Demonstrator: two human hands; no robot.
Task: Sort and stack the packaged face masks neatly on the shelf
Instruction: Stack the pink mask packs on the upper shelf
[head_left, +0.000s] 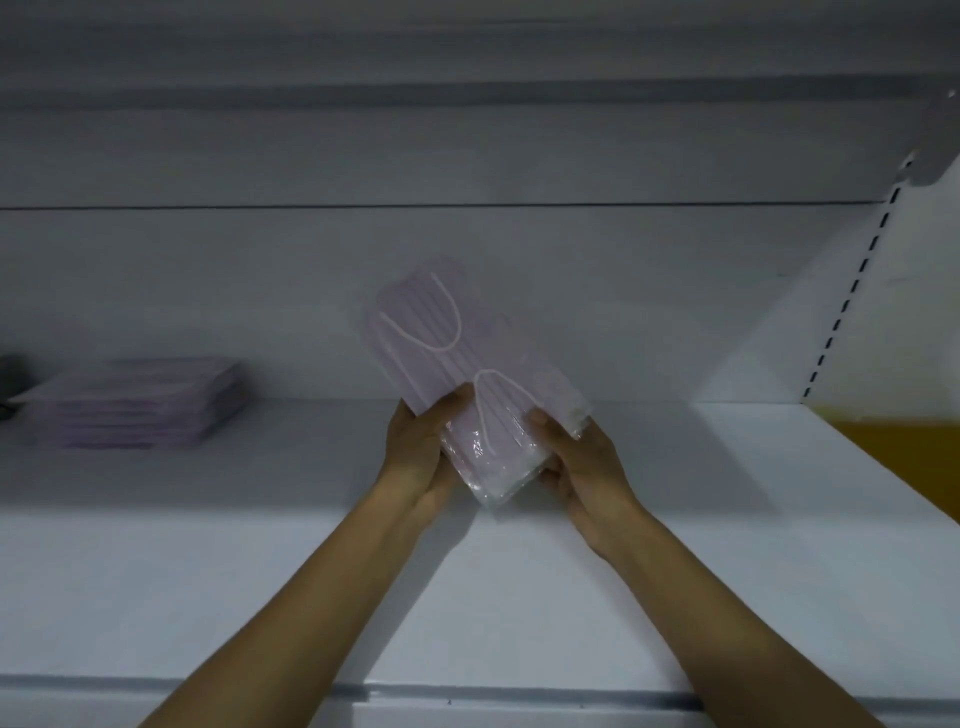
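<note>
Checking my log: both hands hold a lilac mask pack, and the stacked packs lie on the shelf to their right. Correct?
No: the head view shows the stack on the shelf to their left. Left hand and right hand do hold the pack.

No text, label, brand or number can be read. The clear wrapper of the pack of lilac face masks (467, 384) at the centre shows only glare and the ear loops beneath it. The stack of mask packs (135, 405) at 9 o'clock is too dim and blurred for any print to be made out.
</note>
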